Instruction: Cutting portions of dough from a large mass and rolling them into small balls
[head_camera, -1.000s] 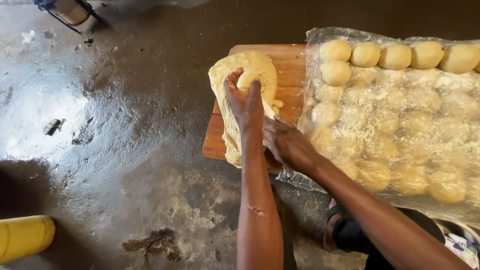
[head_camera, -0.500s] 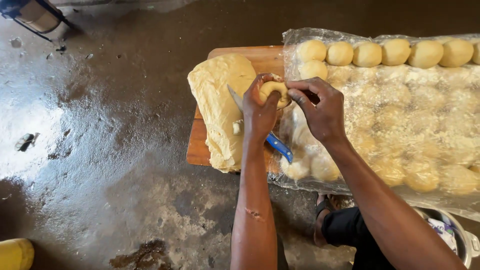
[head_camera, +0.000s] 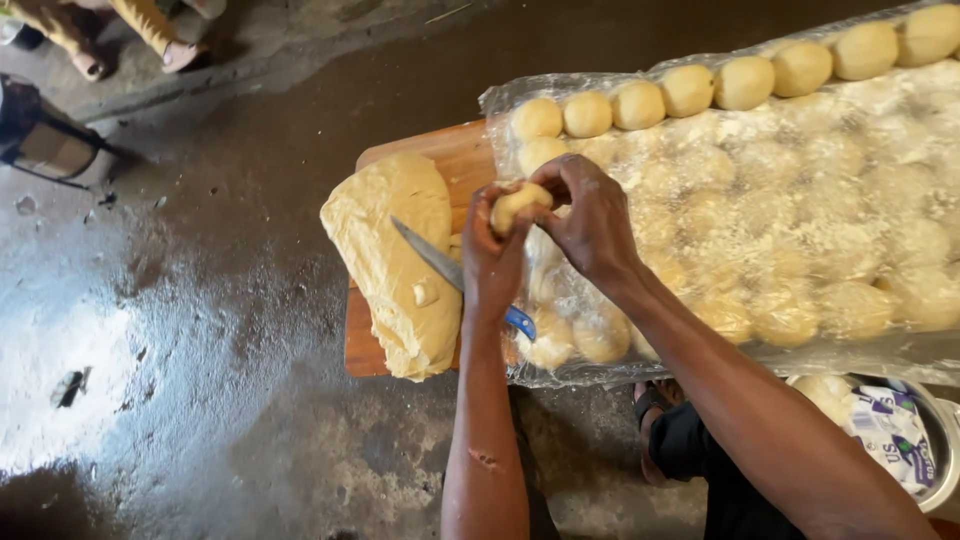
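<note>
Both hands now lifted off the big dough slab (head_camera: 395, 260), left hand (head_camera: 492, 262) and right hand (head_camera: 590, 220) closed together on a small dough piece (head_camera: 517, 205) over the board (head_camera: 450, 160), knife (head_camera: 450, 272) parked on slab, many rolled balls (head_camera: 690, 90) done on the plastic sheet (head_camera: 800, 210), slab mostly left.

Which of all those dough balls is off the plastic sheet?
The dough ball pinched between the left hand and right hand. Every other ball rests on the plastic sheet.

Both forearms reach forward, left hand (head_camera: 492, 250) and right hand (head_camera: 590, 215) cupped together.
</note>
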